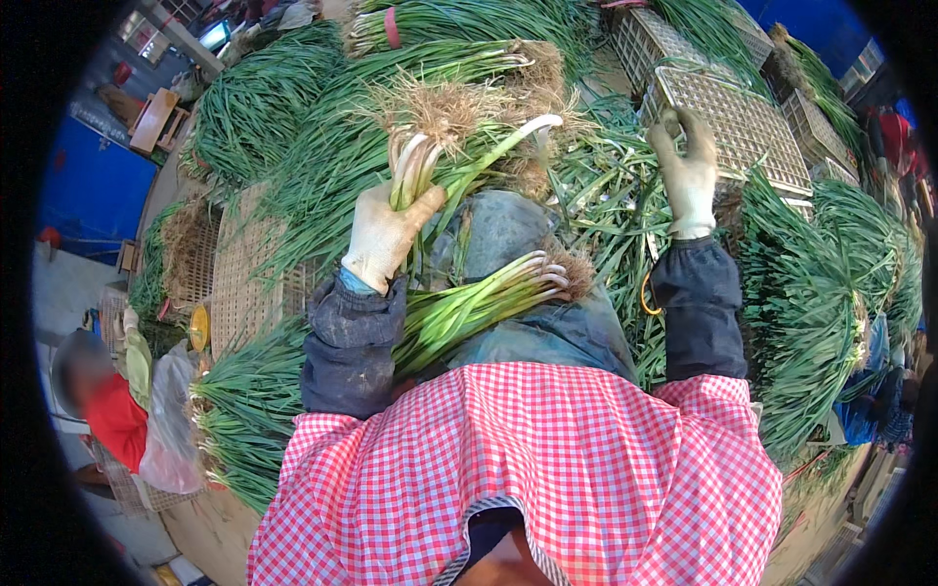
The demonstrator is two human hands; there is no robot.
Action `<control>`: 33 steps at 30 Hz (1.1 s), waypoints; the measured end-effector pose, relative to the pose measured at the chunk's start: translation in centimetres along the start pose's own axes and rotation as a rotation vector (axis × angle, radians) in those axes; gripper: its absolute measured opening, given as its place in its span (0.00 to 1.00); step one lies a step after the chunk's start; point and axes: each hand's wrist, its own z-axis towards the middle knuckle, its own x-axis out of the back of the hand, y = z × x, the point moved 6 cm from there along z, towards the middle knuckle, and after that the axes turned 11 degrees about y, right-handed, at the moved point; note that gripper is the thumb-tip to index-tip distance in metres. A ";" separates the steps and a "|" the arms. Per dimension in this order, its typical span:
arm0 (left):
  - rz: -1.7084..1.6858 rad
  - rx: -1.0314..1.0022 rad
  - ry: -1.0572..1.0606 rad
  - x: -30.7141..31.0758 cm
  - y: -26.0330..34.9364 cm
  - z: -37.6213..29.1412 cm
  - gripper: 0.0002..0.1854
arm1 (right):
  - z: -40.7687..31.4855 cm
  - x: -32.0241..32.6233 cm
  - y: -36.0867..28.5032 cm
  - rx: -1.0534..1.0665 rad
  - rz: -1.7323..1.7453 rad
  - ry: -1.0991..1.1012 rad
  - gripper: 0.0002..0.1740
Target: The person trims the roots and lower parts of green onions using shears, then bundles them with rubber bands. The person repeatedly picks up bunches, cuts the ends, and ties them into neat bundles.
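Observation:
My left hand (pixel 396 227), in a pale work glove, grips a small bunch of green onions (pixel 416 167) whose brown roots point up. One stalk with a bent white end (pixel 538 126) leans out to the right of that bunch. My right hand (pixel 685 157), gloved too, is raised near a plastic crate, fingers apart, with nothing seen between them. Another bunch of green onions (pixel 491 293) lies across my lap on dark plastic-like covering (pixel 506 227), its roots to the right. Loose leaves and peelings (pixel 608 198) are heaped below and left of my right hand.
Large piles of green onions lie ahead (pixel 454 22), at left (pixel 271 102) and at right (pixel 799 308). Upturned lattice crates stand at front right (pixel 733 121) and left (pixel 245 271). A person in red (pixel 117 425) is at far left; others are at the far right edge.

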 end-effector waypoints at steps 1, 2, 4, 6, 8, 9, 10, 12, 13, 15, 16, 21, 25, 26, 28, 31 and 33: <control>-0.011 0.000 -0.008 -0.3 0.2 -0.1 0.15 | -0.8 -0.6 -1.4 0.029 0.248 -0.006 0.33; 0.023 -0.012 -0.021 -0.5 0.1 0.0 0.15 | -2.0 -1.2 -4.3 -0.070 0.369 -0.087 0.33; 0.024 -0.039 -0.044 -0.6 0.1 0.0 0.15 | -3.7 -3.0 -8.1 -0.280 0.700 -0.421 0.36; -0.010 -0.032 -0.082 -0.7 0.0 0.0 0.15 | -5.3 -4.5 -9.2 -0.470 1.012 -0.611 0.33; -0.076 0.010 -0.135 -0.5 -0.2 0.2 0.14 | -6.3 -5.6 -8.5 -0.571 1.097 -0.592 0.28; -0.108 0.038 -0.154 -0.3 -0.4 0.0 0.14 | -6.2 -5.4 -9.2 -0.515 1.086 -0.613 0.31; -0.136 0.082 -0.166 -0.1 -0.4 -0.2 0.08 | -6.0 -4.7 -10.2 -0.459 1.073 -0.633 0.35; -0.185 0.115 -0.201 0.3 -0.5 -0.4 0.09 | -6.0 -4.5 -10.9 -0.401 1.049 -0.621 0.38; -0.211 0.130 -0.223 0.3 -0.4 -0.5 0.09 | -6.1 -4.6 -10.9 -0.398 1.038 -0.590 0.37; -0.215 0.095 -0.270 0.1 0.0 -0.5 0.12 | -5.7 -4.1 -11.1 -0.358 0.878 -0.561 0.35; -0.201 0.082 -0.288 0.0 -0.1 -0.4 0.12 | -6.1 -4.3 -11.2 -0.469 0.904 -0.459 0.16; -0.264 -0.083 -0.315 0.8 0.7 -0.7 0.16 | -3.6 -2.0 -10.7 0.509 0.068 0.093 0.15; -0.227 0.042 -0.274 0.6 0.1 -0.2 0.13 | -1.5 -4.2 -1.7 0.063 0.113 -0.068 0.19; -0.238 0.008 -0.276 0.7 0.3 -0.1 0.13 | -1.8 -4.5 -0.3 -0.011 0.139 -0.109 0.23; -0.157 -0.003 -0.281 1.2 0.6 0.0 0.14 | -3.8 -4.4 -5.3 -0.297 0.685 -0.406 0.28; -0.121 0.109 -0.244 0.2 -0.3 0.3 0.15 | -4.7 -3.3 -11.8 -0.238 0.961 -0.592 0.30; -0.156 0.150 -0.215 0.2 -0.2 0.3 0.17 | -4.3 -2.3 -15.1 -0.242 0.976 -0.558 0.21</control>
